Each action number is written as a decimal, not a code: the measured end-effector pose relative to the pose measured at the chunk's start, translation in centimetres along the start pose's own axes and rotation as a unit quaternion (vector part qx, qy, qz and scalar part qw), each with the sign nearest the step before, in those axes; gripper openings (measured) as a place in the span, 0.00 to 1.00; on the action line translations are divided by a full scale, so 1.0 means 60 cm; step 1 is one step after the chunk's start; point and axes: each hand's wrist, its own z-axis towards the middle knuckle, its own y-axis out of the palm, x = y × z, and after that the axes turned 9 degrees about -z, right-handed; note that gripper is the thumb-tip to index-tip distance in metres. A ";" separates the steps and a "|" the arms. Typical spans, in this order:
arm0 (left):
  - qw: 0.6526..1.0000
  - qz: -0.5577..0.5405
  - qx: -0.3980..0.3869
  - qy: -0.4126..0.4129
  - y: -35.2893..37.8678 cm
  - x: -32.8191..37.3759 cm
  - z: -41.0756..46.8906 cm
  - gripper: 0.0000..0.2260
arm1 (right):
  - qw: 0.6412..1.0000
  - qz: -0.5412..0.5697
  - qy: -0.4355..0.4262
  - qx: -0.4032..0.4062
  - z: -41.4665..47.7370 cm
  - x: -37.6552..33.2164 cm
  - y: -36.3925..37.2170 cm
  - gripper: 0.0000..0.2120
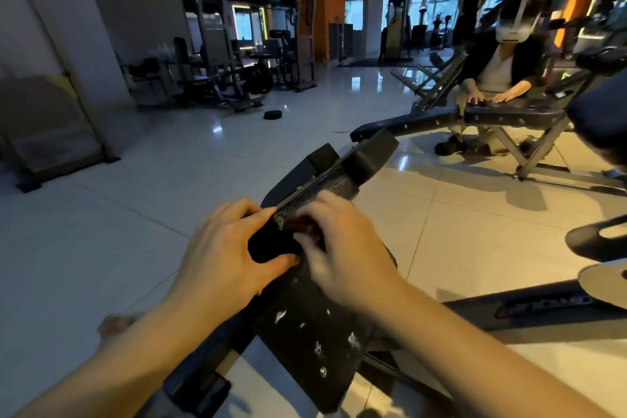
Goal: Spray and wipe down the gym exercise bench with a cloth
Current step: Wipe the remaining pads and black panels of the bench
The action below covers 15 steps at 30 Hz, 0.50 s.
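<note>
Left hand (224, 248), right hand (342, 244) on cloth (271, 246) atop bench (305, 332); person (498, 75) beyond.

Your two arms enter from the bottom corners of the frame, and both are bare along all that shows: your left forearm (135, 349) from the lower left, your right forearm (475, 360) from the lower right. Your left hand (227, 248), just left of centre, is sharp enough to show slim fingers and a thumbnail (294, 260) with a reddish tint. At the underside of its wrist sits a small pinkish glint (259, 292), maybe a bead or a clasp; it is too small to tell. Your right hand (342, 241), just right of centre, is smeared by blur, so its nails and finer detail can't be made out.
</note>
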 end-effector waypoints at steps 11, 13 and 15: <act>0.999 0.029 -0.003 -0.027 -0.005 0.018 -0.001 0.31 | 0.986 -0.041 0.163 0.016 0.081 0.089 0.006 0.09; 0.999 0.025 -0.001 -0.031 -0.004 0.020 -0.001 0.28 | 0.998 -0.004 0.062 0.012 0.040 0.029 0.005 0.08; 0.999 0.028 0.002 -0.031 -0.003 0.021 -0.001 0.26 | 1.000 -0.015 -0.007 0.012 0.014 0.009 0.005 0.08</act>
